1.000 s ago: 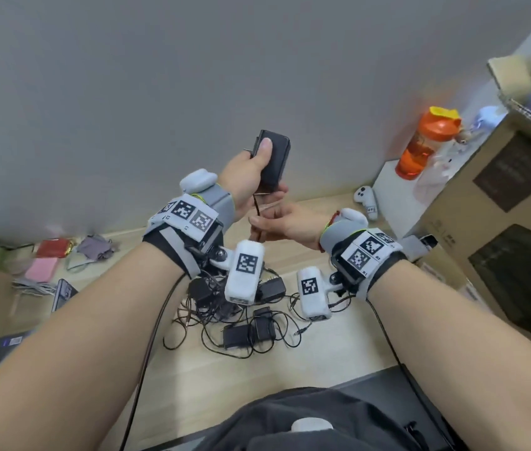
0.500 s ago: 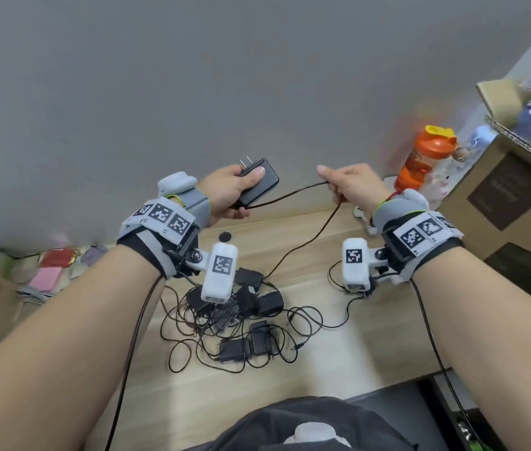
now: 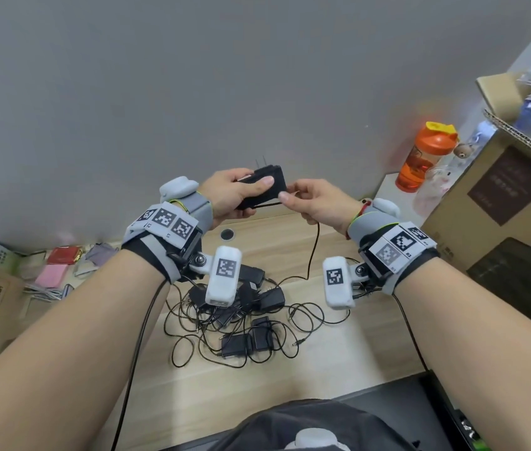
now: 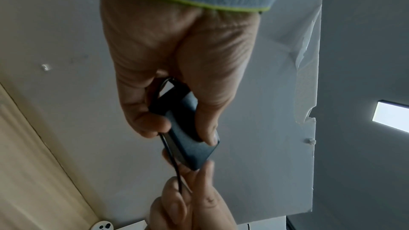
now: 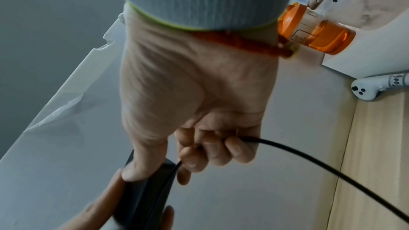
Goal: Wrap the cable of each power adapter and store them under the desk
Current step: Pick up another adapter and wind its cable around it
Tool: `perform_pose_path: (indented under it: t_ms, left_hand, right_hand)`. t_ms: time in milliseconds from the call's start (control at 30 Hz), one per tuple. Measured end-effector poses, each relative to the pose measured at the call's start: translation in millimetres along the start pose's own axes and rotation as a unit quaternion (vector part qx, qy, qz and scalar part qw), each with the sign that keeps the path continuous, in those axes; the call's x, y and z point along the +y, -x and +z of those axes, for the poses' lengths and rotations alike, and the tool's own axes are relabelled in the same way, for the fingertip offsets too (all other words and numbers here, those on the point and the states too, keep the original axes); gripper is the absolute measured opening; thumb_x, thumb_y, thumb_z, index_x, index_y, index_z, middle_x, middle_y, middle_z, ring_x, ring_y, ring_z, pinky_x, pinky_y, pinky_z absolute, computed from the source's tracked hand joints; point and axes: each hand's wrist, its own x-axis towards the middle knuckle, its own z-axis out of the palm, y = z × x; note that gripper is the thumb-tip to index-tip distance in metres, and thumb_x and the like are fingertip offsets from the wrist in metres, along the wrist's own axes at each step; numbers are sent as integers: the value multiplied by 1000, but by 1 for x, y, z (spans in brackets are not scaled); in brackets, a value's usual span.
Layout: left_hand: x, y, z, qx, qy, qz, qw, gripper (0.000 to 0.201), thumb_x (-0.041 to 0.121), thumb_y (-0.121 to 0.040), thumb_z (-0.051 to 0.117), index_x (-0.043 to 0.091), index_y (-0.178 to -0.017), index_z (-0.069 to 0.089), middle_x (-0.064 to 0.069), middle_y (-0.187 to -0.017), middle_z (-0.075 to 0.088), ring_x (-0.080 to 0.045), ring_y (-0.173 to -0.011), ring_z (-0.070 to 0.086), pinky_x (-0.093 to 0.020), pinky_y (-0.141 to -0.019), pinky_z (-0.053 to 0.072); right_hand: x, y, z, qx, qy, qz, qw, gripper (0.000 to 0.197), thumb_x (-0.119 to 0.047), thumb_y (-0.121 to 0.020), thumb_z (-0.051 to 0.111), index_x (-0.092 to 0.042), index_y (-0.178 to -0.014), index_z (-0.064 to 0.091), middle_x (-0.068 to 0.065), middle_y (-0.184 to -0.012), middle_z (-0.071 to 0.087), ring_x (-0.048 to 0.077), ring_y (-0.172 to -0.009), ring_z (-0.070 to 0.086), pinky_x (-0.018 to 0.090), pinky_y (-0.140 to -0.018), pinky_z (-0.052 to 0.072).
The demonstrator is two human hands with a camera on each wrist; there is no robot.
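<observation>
The left hand (image 3: 228, 196) grips a flat black rectangular power adapter (image 3: 262, 187) above the pale wooden surface (image 3: 339, 359), thumb on top; the right hand (image 3: 317, 203) pinches its thin black cable (image 3: 314, 252) against the adapter's edge, fingers (image 5: 212, 153) curled; a tangled pile of black adapters (image 3: 244, 320) lies below.

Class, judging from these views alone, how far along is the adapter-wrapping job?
Nothing looks stored. In hand: the left hand grips one adapter while the right hand lays its cable along the body. Left: a tangled pile of adapters on the desk.
</observation>
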Motion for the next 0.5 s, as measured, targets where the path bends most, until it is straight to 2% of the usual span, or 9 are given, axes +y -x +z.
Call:
perform_pose_path:
  t_ms: [133, 300, 400, 500]
  left_hand:
    - [-4, 5, 3, -5, 17, -8, 1000, 30, 34, -86, 74, 12, -105, 70, -5, -91, 63, -17, -64, 55, -19, -55, 48]
    - [-4, 8, 9, 14, 66, -7, 998, 35, 39, -86, 73, 9, -104, 68, -13, -99, 66, -23, -70, 62, -22, -62, 54]
    - [-6, 9, 8, 31, 68, -6, 997, 38, 33, -82, 78, 7, -107, 69, -14, -94, 69, -24, -65, 62, -21, -56, 53]
    - [-6, 11, 4, 66, 35, 8, 997, 37, 30, -77, 83, 8, -103, 70, -14, -89, 71, -23, -61, 64, -22, -53, 53]
  right_hand:
    - [0, 1, 4, 8, -47, -35, 998, 14, -29, -100, 55, -19, -100, 66, -3, -65, 37, 12, -55, 28, 24, -52, 26]
    - [0, 3, 13, 16, -45, -33, 998, 17, -26, -100, 55, -13, -105, 65, -5, -61, 37, 12, -55, 27, 25, -52, 25]
    - [0, 7, 12, 24, -9, -17, 1000, 24, -31, -98, 59, -11, -107, 68, -14, -54, 38, 10, -52, 27, 24, -51, 25]
    - [0, 14, 6, 22, 56, -1, 998, 27, -39, -93, 64, -14, -96, 75, -15, -50, 32, 11, -51, 25, 27, -52, 24]
